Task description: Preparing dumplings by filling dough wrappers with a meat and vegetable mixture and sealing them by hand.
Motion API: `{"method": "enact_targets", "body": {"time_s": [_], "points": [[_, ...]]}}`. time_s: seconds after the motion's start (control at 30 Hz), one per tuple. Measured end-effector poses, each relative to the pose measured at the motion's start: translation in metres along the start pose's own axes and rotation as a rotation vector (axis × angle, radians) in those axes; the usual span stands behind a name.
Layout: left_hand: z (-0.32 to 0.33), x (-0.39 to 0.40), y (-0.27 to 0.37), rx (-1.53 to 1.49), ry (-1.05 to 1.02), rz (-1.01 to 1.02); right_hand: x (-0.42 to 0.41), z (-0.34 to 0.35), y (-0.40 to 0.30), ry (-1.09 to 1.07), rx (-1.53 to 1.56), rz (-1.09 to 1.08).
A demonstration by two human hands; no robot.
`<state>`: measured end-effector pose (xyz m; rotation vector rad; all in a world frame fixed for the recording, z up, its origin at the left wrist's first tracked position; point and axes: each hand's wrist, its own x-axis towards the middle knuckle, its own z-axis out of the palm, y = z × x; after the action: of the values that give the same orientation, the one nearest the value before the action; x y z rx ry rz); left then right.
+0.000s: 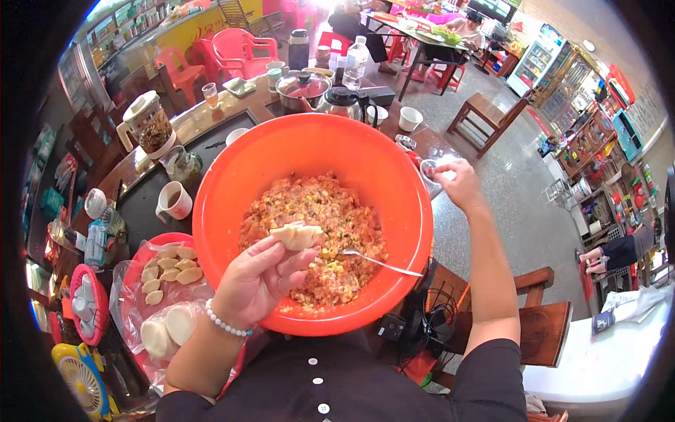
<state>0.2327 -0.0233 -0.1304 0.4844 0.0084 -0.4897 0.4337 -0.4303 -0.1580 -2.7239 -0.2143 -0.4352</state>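
Observation:
A large orange plastic basin (311, 132) holds a chopped filling (316, 195), with a metal spoon (379, 262) resting in it. Over the basin's near left part, my left hand (269, 269) holds a folded dumpling (298, 236) between thumb and fingers. My right hand (457, 182) is at a small clear cup (430, 170) beyond the basin's right rim; its fingertips are at the cup's mouth, and whether they grip it I cannot tell. On a plastic-lined red tray (169, 238) at left lie several finished dumplings (171, 269) and stacks of round wrappers (158, 337).
Left of the basin stand a mug of dark liquid (174, 200) and glass jugs. A lidded pot (303, 87), a kettle (340, 103) and a water bottle (356, 60) are behind it. A wooden chair (543, 322) is near my right elbow. Other people are farther off.

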Motion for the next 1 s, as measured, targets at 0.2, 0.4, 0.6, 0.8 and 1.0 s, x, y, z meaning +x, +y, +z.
{"method": "enact_targets", "body": {"time_s": [0.2, 0.4, 0.6, 0.8, 1.0], "points": [[0.006, -0.002, 0.002, 0.108, 0.085, 0.004, 0.027, 0.010, -0.028, -0.608, -0.542, 0.083], [0.004, -0.003, 0.002, 0.060, 0.037, -0.010, 0.028, 0.032, -0.021, -0.471, -0.584, 0.104], [0.006, -0.004, -0.002, -0.023, -0.011, 0.053, 0.032, 0.027, -0.028, -0.576, -0.653, 0.100], [0.009, -0.005, -0.002, 0.007, -0.037, 0.080, 0.037, -0.010, -0.035, -0.536, -0.304, 0.128], [0.008, -0.007, -0.001, 0.105, -0.107, 0.073, 0.052, -0.006, 0.001, -0.082, -0.288, 0.089]]}}
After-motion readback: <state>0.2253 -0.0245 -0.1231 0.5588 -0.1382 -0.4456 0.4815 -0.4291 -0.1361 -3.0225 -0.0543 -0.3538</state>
